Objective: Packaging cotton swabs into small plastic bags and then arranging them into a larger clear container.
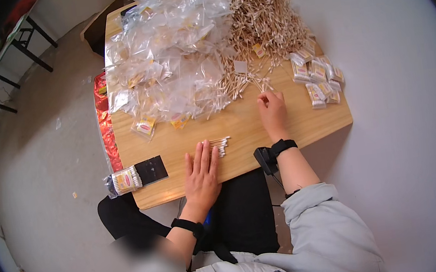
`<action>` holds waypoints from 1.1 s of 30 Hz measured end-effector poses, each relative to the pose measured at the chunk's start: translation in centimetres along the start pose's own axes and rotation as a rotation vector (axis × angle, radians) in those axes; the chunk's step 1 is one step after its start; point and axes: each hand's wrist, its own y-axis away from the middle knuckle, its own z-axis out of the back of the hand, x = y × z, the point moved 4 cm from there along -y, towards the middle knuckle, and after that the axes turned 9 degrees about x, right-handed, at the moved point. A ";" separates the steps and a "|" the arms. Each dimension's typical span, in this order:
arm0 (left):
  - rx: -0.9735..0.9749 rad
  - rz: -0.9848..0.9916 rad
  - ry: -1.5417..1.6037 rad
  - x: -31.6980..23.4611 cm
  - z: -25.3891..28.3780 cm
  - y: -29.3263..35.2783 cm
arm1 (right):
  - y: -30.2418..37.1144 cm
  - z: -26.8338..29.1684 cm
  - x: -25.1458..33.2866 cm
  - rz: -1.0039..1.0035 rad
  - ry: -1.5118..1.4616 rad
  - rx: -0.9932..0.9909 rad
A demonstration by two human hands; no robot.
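My left hand [203,176] lies flat near the table's front edge, its fingers stretched over a small row of cotton swabs [221,146]. The white tips stick out to the right of the fingers. My right hand [273,112] is closed in a pinch at the near edge of a loose spread of cotton swabs [246,81]. Whatever is between its fingertips is too small to make out. Behind it rises a tall heap of loose cotton swabs [262,11]. Both wrists wear black straps, the right one with a small black box [265,160].
Clear plastic bags [175,54] with yellow labels cover the table's [238,120] far left. Filled swab packs [318,77] are stacked at the right edge. Another pack [124,181] sits by a black patch [151,169] at the front left corner. Red packaging [106,122] hangs along the left side.
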 end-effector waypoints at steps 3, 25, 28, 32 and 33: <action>-0.002 0.001 0.006 0.0 -0.1 0.0 | 0.8 0.1 -0.6 -0.015 -0.053 0.021; -0.020 -0.003 0.002 0.2 -0.2 0.1 | 4.8 1.5 3.4 -0.034 -0.024 -0.054; -0.037 -0.022 -0.015 0.1 -0.6 -0.2 | 4.0 1.8 1.3 0.001 0.080 -0.080; -0.031 -0.018 -0.026 0.1 -0.8 0.0 | 3.3 0.4 1.2 -0.085 -0.075 0.139; -0.026 -0.009 -0.005 0.2 -0.6 0.0 | 3.3 -0.6 2.2 -0.026 -0.142 0.211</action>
